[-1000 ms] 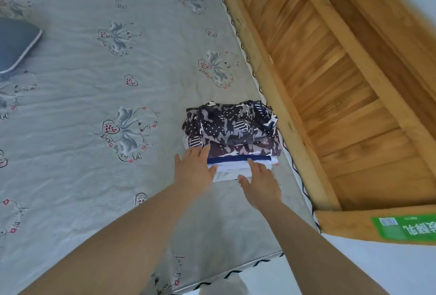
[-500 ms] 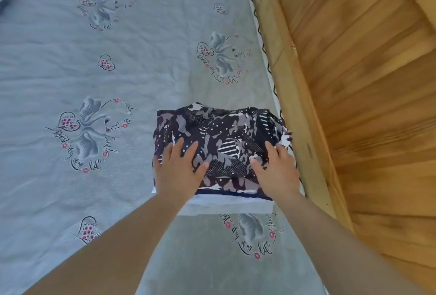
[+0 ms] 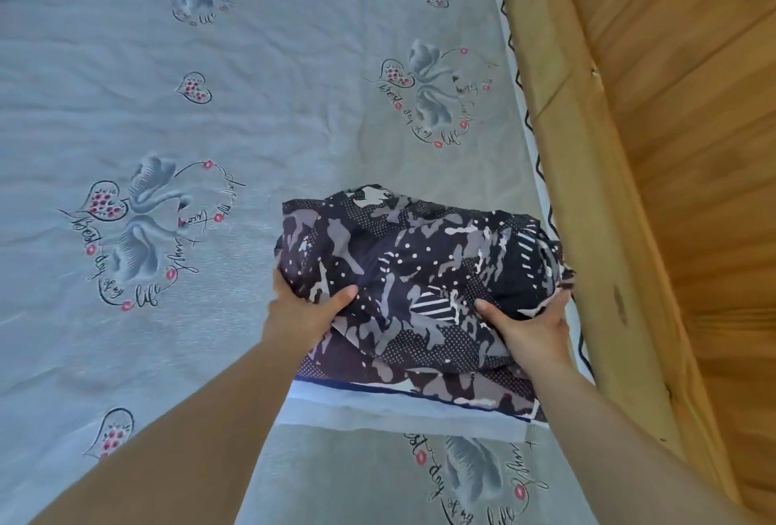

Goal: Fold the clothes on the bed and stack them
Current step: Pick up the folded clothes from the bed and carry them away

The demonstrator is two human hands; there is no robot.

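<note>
At 4 o'clock on bed (image 3: 210, 62): left hand (image 3: 302, 312) and right hand (image 3: 531, 325), flat on top half a second ago, now gripping patterned stack (image 3: 420, 272) at both sides, thumbs on top; likely lifting.

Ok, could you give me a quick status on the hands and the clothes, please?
Left hand and right hand both grip the patterned garment. It sits atop the white folded piece. Wooden bed frame close on the right.

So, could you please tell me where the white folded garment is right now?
In the head view, the white folded garment lies at the bottom of the stack, under the dark patterned garment, near the bed's right edge beside the wooden frame.
</note>
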